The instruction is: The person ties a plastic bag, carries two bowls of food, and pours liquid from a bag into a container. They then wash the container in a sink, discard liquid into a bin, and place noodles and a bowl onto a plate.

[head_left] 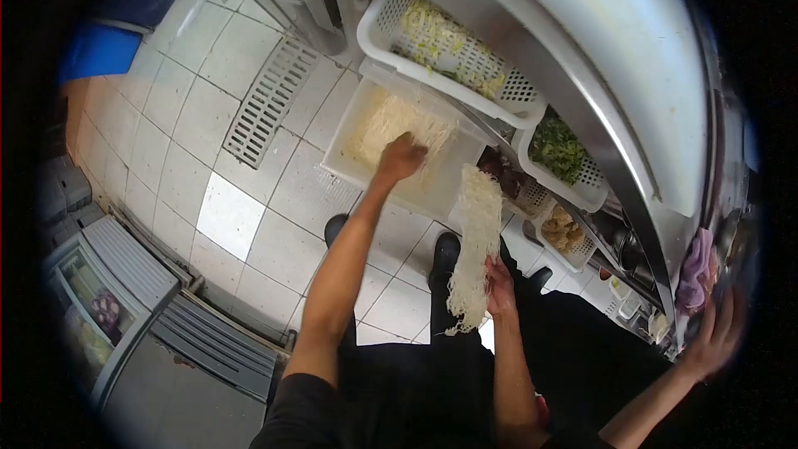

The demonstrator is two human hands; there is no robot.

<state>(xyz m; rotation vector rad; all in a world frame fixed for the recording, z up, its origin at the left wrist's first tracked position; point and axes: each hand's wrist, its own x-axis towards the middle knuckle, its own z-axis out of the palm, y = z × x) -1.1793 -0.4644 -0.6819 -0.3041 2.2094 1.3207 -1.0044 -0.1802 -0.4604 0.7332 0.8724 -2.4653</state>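
My right hand point(499, 287) grips a long, flat slab of pale dried noodles point(478, 237) by its edge, and loose strands stick out at its lower end. Its upper end hangs near the corner of a white plastic tub point(341, 150). Inside that tub lie more thin noodles point(391, 120), cream-coloured and partly covered with clear liquid or film, I cannot tell which. My left hand point(402, 156) reaches into the tub with its fingers curled into these noodles; the fingertips are partly hidden.
A white basket of shredded cabbage point(440, 33), a basket of green herbs point(559, 150) and a basket of brownish food point(564, 229) sit under a steel counter point(582, 58). Another person's hand point(715, 333) is at right, near a purple cloth point(697, 274). A floor drain grate point(273, 100) lies left.
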